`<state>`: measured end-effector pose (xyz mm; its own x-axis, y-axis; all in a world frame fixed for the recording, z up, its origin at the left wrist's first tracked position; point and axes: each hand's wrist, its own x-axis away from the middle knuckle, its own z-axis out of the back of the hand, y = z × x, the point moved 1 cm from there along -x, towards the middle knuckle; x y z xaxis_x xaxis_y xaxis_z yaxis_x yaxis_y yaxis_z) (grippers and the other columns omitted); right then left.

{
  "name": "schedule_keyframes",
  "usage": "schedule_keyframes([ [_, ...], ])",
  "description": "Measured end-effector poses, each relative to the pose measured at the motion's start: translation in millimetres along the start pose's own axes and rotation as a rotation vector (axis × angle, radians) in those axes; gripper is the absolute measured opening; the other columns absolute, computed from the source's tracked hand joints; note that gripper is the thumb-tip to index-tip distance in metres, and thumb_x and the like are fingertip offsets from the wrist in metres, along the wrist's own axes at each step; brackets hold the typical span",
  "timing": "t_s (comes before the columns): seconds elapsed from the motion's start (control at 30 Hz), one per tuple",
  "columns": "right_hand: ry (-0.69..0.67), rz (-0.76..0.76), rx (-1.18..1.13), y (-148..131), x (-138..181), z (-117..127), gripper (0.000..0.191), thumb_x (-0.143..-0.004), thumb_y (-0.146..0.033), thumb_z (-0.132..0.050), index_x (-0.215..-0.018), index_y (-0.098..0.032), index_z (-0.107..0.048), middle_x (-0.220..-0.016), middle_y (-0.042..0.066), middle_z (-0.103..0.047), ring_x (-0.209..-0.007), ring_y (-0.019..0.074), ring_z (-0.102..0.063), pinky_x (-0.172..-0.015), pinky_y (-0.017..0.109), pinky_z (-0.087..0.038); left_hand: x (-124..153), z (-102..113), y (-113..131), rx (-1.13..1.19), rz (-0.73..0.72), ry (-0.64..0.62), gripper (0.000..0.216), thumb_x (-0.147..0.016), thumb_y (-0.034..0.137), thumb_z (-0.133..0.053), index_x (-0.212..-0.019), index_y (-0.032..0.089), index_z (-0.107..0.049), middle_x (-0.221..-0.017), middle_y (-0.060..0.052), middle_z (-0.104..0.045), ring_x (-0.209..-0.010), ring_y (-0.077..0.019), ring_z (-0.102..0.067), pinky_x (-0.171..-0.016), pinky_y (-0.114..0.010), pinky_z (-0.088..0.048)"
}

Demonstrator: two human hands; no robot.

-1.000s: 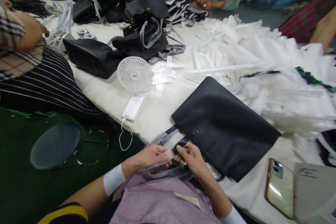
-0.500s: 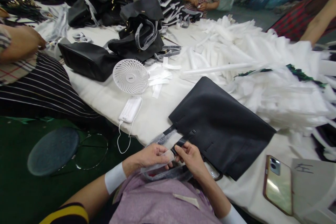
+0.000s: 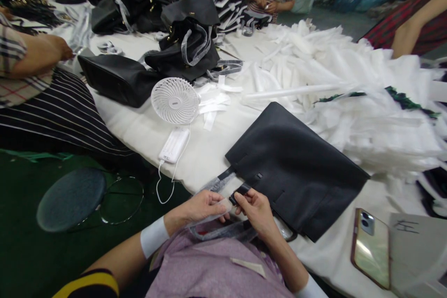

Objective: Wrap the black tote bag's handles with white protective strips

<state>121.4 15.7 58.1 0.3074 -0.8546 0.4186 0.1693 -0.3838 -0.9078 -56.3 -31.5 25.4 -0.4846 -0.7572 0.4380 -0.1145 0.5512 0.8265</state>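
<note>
Black bag (image 3: pixel 296 163): lies askew on the bench (image 3: pixel 209 153), right in front of me.
Black strap (image 3: pixel 243 189): at the bag's near edge.
Right hand (image 3: pixel 258 210): I pinch the strap's end between thumb and fingers.
Left hand (image 3: pixel 202 207): I grip a translucent strip (image 3: pixel 220 206) close by; whether it touches the strap, I can't tell.
White fan (image 3: pixel 175 101): left of the bag.
Phone (image 3: pixel 372 249): to my right, beside a marked grey sheet (image 3: pixel 415 242).
White wrapping (image 3: pixel 363 121): heaped beyond the bag, rightward.

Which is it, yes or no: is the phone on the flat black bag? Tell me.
No, the phone lies apart from the flat black bag, with white cloth showing between them.
</note>
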Motion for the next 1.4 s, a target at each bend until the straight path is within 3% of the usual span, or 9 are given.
schedule_keyframes([
  [0.2, -0.002, -0.007, 0.005, -1, 0, -1, 0.039, -0.069, -0.054, -0.071, -0.077, -0.016, -0.065, -0.058, 0.000, -0.061, -0.047, 0.0126, -0.054, -0.047, 0.024, -0.042, -4, 0, -5, 0.060, -0.023, 0.005, 0.040, -0.076, 0.050, -0.070, -0.091, 0.013, -0.068, -0.083, -0.005, -0.069, -0.073, -0.0156, -0.063, -0.073, -0.028, -0.047],
  [0.4, 0.023, -0.001, 0.041, 1, -4, -1, 0.043, -0.069, -0.058, -0.070, -0.077, -0.016, -0.064, -0.059, 0.001, -0.062, -0.047, 0.0125, -0.053, -0.046, 0.024, -0.041, -5, -2, 5, 0.076, -0.027, 0.017, 0.041, -0.072, 0.049, -0.073, -0.089, 0.012, -0.068, -0.082, -0.005, -0.069, -0.073, -0.0148, -0.062, -0.073, -0.027, -0.047],
  [0.77, 0.035, -0.062, -0.058, 5, -7, -6, 0.046, -0.067, -0.057, -0.073, -0.079, -0.014, -0.063, -0.059, 0.004, -0.065, -0.042, 0.0110, -0.053, -0.039, 0.020, -0.031, -9, 3, -4, 0.089, 0.088, 0.046, 0.035, -0.061, 0.035, -0.081, -0.082, 0.011, -0.065, -0.069, -0.002, -0.067, -0.060, -0.0114, -0.060, -0.062, -0.024, -0.047],
  [1.0, 0.049, -0.043, -0.075, 6, -3, -8, 0.046, -0.066, -0.058, -0.074, -0.079, -0.014, -0.064, -0.060, 0.004, -0.065, -0.045, 0.0119, -0.054, -0.041, 0.021, -0.035, -5, 0, 0, 0.095, 0.156, -0.001, 0.037, -0.056, 0.036, -0.083, -0.080, 0.011, -0.069, -0.064, -0.001, -0.065, -0.056, -0.0112, -0.058, -0.058, -0.023, -0.046],
  [1.4, 0.038, -0.071, -0.114, 5, -2, -7, 0.044, -0.067, -0.054, -0.074, -0.080, -0.014, -0.062, -0.054, 0.001, -0.063, -0.041, 0.0107, -0.052, -0.041, 0.021, -0.032, -9, 0, -5, 0.101, 0.074, 0.037, 0.041, -0.056, 0.036, -0.085, -0.084, 0.010, -0.069, -0.073, -0.003, -0.068, -0.064, -0.0123, -0.060, -0.062, -0.023, -0.045],
])
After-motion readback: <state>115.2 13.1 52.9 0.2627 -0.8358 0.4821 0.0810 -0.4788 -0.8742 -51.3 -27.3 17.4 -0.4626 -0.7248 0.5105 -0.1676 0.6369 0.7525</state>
